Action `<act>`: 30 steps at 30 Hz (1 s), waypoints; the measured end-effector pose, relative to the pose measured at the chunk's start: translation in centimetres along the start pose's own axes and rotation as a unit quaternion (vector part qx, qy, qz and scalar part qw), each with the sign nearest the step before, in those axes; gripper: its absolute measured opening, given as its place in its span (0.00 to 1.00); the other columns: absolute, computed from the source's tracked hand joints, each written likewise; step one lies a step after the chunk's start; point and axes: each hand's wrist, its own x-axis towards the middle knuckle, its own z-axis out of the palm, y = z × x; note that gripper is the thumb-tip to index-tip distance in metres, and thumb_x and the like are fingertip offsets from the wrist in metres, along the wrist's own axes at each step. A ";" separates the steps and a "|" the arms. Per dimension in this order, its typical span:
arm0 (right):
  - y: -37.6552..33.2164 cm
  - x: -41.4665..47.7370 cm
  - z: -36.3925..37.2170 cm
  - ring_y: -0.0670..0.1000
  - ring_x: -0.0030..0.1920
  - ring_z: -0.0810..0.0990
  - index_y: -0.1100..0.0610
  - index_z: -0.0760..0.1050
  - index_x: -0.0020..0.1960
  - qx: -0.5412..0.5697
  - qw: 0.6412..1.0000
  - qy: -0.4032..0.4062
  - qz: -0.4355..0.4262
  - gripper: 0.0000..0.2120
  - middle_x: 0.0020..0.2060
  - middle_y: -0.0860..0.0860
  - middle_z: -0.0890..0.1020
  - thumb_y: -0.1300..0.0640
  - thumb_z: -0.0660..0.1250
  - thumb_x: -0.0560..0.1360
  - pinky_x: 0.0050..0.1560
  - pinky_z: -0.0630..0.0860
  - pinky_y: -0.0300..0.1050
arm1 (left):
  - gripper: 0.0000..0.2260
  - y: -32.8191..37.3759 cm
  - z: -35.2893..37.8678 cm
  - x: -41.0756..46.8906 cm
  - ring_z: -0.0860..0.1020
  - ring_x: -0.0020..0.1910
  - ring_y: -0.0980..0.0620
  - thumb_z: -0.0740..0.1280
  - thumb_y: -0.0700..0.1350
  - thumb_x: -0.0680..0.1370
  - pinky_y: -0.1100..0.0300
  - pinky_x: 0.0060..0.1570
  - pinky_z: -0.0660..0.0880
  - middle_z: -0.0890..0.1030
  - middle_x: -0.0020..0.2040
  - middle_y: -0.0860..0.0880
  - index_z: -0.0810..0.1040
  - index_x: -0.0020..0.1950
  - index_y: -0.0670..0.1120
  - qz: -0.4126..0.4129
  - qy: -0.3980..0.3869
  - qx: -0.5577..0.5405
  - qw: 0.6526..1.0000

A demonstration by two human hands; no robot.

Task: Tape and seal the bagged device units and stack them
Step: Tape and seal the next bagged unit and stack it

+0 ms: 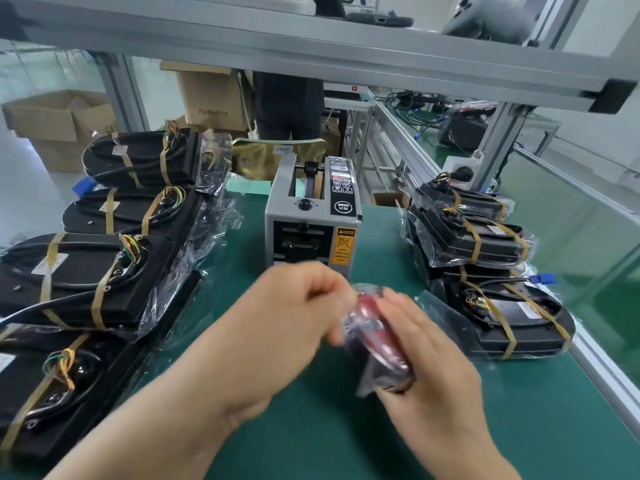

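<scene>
Two bare forearms reach in from the bottom edge, and the left hand [294, 323] and right hand [436, 368] meet above the middle of the green counter [346, 427] around a small dark-red object in a clear plastic bag [375, 327], held off the surface and blurred by motion. The left grip is curled, pinching the bag's upper end. The right hand's fingers lie nearly straight along the bag's right side with the thumb hidden, so I cannot tell whether that grip closes round it. Along the counter's left edge runs a row of black device units in clear bags strapped with tan tape [79, 282], their loose plastic ends spilling inward onto the green. On the right, just beside the aluminium rail [606, 372] that borders the counter, stands a stack of the same bagged black units [478, 237], the lowest one jutting toward the camera. Between the row and the stack, a grey box-shaped tape dispenser with a yellow caution label [311, 220] sits upright just beyond the hands. Bare green surface lies beneath and in front of the hands down to the near edge. Brown cardboard boxes [214, 95] stand behind the counter, and a grey aluminium shelf frame [311, 46] crosses overhead.
</scene>
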 end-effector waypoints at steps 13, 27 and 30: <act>-1.6 0.8 -2.8 0.41 0.51 0.84 0.32 0.76 0.58 0.262 0.949 -0.053 0.167 0.39 0.50 0.40 0.85 0.72 0.77 0.65 0.50 0.75 0.29 | 0.05 -1.6 2.3 0.2 0.76 0.36 0.60 0.76 0.48 0.72 0.71 0.38 0.71 0.80 0.41 0.59 0.84 0.45 0.58 0.125 0.123 0.101 0.979; -1.8 -0.3 -0.6 0.48 0.62 0.81 0.49 0.74 0.70 0.282 0.947 -0.022 0.152 0.37 0.62 0.42 0.81 0.60 0.78 0.62 0.63 0.77 0.52 | 0.04 1.2 1.9 0.6 0.73 0.38 0.67 0.70 0.53 0.77 0.65 0.33 0.65 0.75 0.45 0.70 0.77 0.43 0.61 0.054 0.076 0.283 0.955; -1.8 -0.4 -0.7 0.42 0.63 0.79 0.44 0.74 0.69 0.160 0.981 0.007 0.107 0.44 0.63 0.38 0.80 0.66 0.82 0.58 0.64 0.75 0.38 | 0.05 0.8 1.5 0.3 0.72 0.34 0.65 0.66 0.53 0.79 0.62 0.33 0.64 0.75 0.40 0.68 0.75 0.43 0.58 0.027 0.047 0.290 0.955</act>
